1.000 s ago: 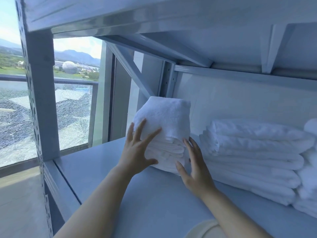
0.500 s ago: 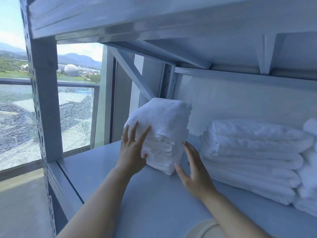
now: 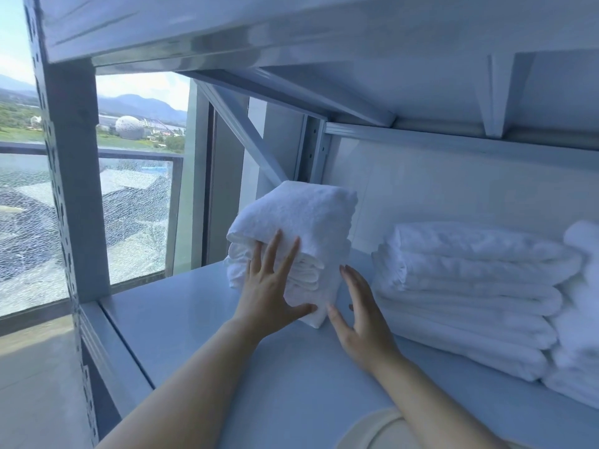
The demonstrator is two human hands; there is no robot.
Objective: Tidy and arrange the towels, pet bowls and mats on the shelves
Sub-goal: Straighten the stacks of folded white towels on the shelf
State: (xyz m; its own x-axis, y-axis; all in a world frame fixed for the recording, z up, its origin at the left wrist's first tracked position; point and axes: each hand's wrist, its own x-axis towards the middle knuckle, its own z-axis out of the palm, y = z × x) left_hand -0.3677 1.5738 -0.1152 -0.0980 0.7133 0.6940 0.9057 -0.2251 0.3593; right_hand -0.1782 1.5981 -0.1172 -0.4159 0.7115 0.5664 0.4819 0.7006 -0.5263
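A small stack of folded white towels (image 3: 304, 218) stands on the pale grey shelf (image 3: 181, 315), near its left end. My left hand (image 3: 270, 286) lies flat against the stack's front face with straight, spread fingers. My right hand (image 3: 359, 315) is open just beside the stack's right front corner, fingers straight, close to the towels or barely touching them. A wider stack of folded white towels (image 3: 466, 296) sits to the right on the same shelf.
More white towels (image 3: 580, 319) pile up at the far right edge. A cream rounded object (image 3: 372, 432) shows at the bottom edge. The upper shelf (image 3: 291, 34) hangs low overhead. A perforated upright post (image 3: 68, 189) stands at the left, with a window behind.
My left hand has slid from the stack's left side onto its front face. The small stack has turned slightly, its left edge pushed out. The right hand stays by the right corner.
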